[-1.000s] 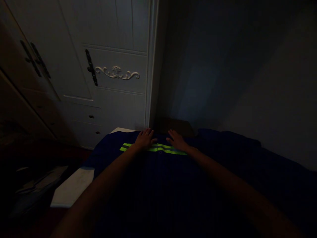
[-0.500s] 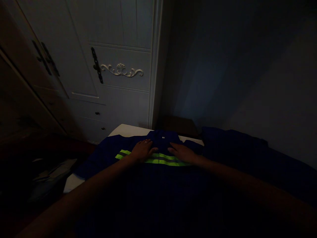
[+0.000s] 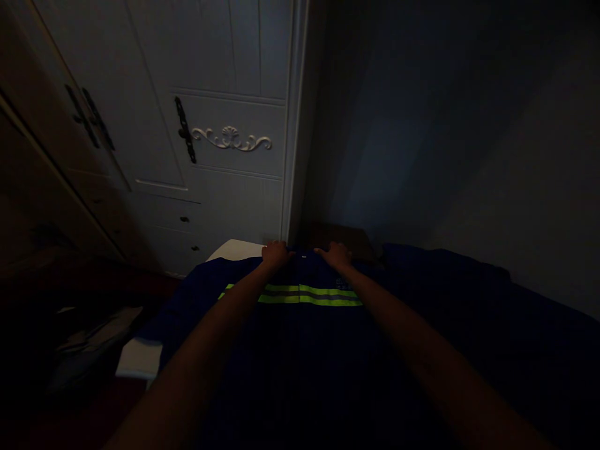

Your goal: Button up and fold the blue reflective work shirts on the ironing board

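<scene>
A dark blue work jacket is spread front up over a white table, its collar at the far end. A yellow-green reflective band with a grey stripe crosses its chest. My left hand is at the far shoulder edge left of the collar, its fingers curled over the cloth and its thumb toward the collar. On the collar's other side, my right hand grips the shoulder edge in much the same way. The fingertips of both hands are hard to see in the dim light. The jacket's lower part fades into darkness.
Beyond the table stands a white wardrobe with dark handles and a carved ornament. A brown wooden piece sits beside it against the wall. More dark blue cloth lies at right. Pale and dark items are at lower left.
Both hands have slid forward from the chest band to the shoulder edges beside the collar. Their fingers lay flat before and are now curled over the edge.
</scene>
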`<state>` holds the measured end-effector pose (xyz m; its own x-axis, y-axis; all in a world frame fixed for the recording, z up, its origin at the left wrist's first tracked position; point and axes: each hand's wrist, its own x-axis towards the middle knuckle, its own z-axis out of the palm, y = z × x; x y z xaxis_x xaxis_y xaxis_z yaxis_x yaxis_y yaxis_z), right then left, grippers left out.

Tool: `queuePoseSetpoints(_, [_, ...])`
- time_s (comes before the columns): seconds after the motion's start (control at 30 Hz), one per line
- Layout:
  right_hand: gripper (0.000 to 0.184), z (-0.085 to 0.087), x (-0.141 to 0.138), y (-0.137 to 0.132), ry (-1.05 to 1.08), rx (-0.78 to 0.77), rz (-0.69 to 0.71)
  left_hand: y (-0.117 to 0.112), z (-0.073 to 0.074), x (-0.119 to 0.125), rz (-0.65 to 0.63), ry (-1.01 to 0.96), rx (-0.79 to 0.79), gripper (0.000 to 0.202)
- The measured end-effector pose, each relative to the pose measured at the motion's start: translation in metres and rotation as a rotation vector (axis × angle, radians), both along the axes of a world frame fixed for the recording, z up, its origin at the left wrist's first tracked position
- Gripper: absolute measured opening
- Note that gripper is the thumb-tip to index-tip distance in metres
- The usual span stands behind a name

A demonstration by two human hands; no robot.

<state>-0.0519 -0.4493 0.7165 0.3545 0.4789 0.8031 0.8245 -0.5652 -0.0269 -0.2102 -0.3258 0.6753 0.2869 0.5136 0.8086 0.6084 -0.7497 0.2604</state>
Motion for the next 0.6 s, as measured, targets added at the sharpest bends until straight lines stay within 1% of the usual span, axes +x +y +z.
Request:
queuePoseSetpoints(0.1, [0.056, 0.008, -0.003, 0.004, -0.001, -0.092, 0.028, 0.006, 0.006, 0.0, -0.024, 0.017, -0.034, 0.044])
queuePoseSetpoints(0.17, [0.049, 0.016, -0.003, 0.001, -0.012, -0.141, 0.056, 0.008, 0.01, -0.008, -0.051, 0.044, -0.026, 0.044])
queuePoseSetpoints(0.23, [0.043, 0.026, -0.003, -0.009, -0.036, -0.175, 0.086, 0.008, 0.014, -0.02, -0.07, 0.078, 0.006, 0.044])
queuePoseSetpoints(0.37, [0.025, 0.039, -0.004, -0.042, -0.049, -0.306, 0.133, 0.0, 0.02, -0.052, -0.107, 0.215, 0.071, 0.033])
queuePoseSetpoints(0.43, [0.021, 0.042, -0.008, -0.055, -0.028, -0.39, 0.124, -0.007, 0.022, -0.064, -0.108, 0.301, 0.086, 0.032])
queuePoseSetpoints(0.5, [0.022, 0.042, -0.014, -0.061, -0.031, -0.432, 0.112, -0.014, 0.024, -0.07, -0.087, 0.36, 0.103, 0.037])
queuePoseSetpoints(0.6, [0.024, 0.037, -0.026, -0.054, -0.091, -0.413, 0.118, -0.022, 0.024, -0.066, -0.064, 0.385, 0.169, 0.041])
